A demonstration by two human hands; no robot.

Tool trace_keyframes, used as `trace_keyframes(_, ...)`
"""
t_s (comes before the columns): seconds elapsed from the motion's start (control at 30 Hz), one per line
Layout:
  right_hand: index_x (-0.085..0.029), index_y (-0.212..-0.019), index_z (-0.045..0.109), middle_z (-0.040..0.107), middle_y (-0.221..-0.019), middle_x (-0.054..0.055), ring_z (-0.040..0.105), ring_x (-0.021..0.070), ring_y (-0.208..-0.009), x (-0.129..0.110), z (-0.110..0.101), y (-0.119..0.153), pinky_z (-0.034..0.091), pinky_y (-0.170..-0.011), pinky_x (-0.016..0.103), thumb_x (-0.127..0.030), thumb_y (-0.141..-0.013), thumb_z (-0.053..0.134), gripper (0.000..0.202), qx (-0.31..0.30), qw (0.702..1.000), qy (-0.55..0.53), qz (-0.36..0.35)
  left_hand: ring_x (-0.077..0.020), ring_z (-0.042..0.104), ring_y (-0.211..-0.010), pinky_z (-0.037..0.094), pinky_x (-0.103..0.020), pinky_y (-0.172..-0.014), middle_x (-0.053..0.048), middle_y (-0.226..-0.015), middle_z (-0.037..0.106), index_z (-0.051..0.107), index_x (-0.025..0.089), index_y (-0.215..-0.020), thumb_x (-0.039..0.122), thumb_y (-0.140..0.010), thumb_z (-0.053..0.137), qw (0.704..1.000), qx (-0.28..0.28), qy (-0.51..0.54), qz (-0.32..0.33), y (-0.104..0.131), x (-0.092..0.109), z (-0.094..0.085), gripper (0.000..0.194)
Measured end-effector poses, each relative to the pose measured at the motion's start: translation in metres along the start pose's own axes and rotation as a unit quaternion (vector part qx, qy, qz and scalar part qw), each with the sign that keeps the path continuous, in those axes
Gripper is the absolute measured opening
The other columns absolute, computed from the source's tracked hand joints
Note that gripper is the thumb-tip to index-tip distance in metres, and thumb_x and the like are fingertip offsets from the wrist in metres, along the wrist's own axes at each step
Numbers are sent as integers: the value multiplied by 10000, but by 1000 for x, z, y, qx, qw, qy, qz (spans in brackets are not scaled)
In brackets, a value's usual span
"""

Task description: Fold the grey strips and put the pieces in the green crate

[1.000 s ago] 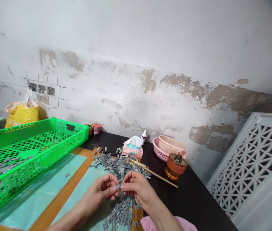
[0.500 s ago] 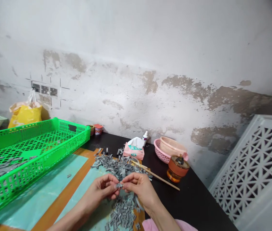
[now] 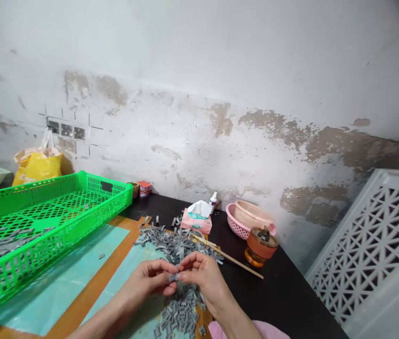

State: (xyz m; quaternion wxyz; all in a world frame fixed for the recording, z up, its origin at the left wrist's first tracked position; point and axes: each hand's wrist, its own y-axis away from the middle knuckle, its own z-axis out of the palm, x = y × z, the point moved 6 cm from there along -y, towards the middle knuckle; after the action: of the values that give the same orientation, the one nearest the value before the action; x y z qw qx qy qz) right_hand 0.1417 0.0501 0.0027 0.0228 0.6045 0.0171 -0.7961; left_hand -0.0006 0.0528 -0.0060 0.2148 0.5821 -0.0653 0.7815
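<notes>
Fingertips meeting over the table, my left hand (image 3: 154, 278) and my right hand (image 3: 202, 277) are both closed in a pinch on one small grey strip-like piece (image 3: 173, 278). Its finer shape is partly hidden by the fingers. Just beyond the hands lies a heap of loose grey strips (image 3: 166, 242), some of them curved. Nearer to me, below the hands, is a pile of small grey buckle-like pieces (image 3: 178, 314). A single grey piece (image 3: 101, 256) lies apart on the pale green sheet (image 3: 115, 273).
A green plastic crate (image 3: 61, 235) with grey pieces inside stands at the left. Beyond the strips are a pink tissue pack (image 3: 195, 224) and a small white bottle (image 3: 213, 200). To the right are a wooden stick (image 3: 242, 266), pink basins (image 3: 236, 226) and a lidded amber jar (image 3: 260, 247).
Both hands stay together in a pinch on the small grey piece. They have shifted slightly and the piece has turned a little, sitting marginally lower. The surroundings look the same.
</notes>
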Motion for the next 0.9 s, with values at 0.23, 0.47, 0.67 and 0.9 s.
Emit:
trace_keyframes(0.23, -145, -694, 689, 700, -685, 19, 616, 149, -658, -10, 3, 4, 466, -643, 256, -237, -393, 920, 390, -12, 999, 45, -8, -139, 619, -553, 490, -263, -607, -42, -597, 717, 767, 134, -727, 358, -491, 928, 1000, -6, -13, 24, -5, 2, -4, 362)
trace_keyframes(0.47, -144, -702, 730, 630, -593, -21, 510, 92, -518, -14, 0, 7, 392, -543, 230, -301, -456, 887, 332, -82, 991, 95, 43, -117, 554, -482, 414, -245, -522, -14, -527, 659, 748, 132, -696, 367, -490, 926, 998, -35, -9, 42, -11, -4, -7, 360)
trace_keyframes(0.67, -154, -822, 779, 675, -656, 1, 566, 105, -585, -25, 6, 13, 426, -622, 237, -280, -527, 875, 335, -149, 985, 89, 23, -109, 559, -498, 392, -226, -524, -24, -552, 687, 736, 142, -718, 368, -531, 911, 999, -44, -18, 5, -9, -7, -7, 341)
trace_keyframes(0.9, -136, -767, 750, 659, -622, 5, 606, 127, -593, -22, 12, 16, 471, -635, 263, -357, -656, 825, 259, -200, 977, 72, 12, -124, 603, -587, 436, -218, -572, -68, -658, 734, 738, 133, -744, 328, -581, 895, 998, -59, -9, -23, 0, -6, 0, 299)
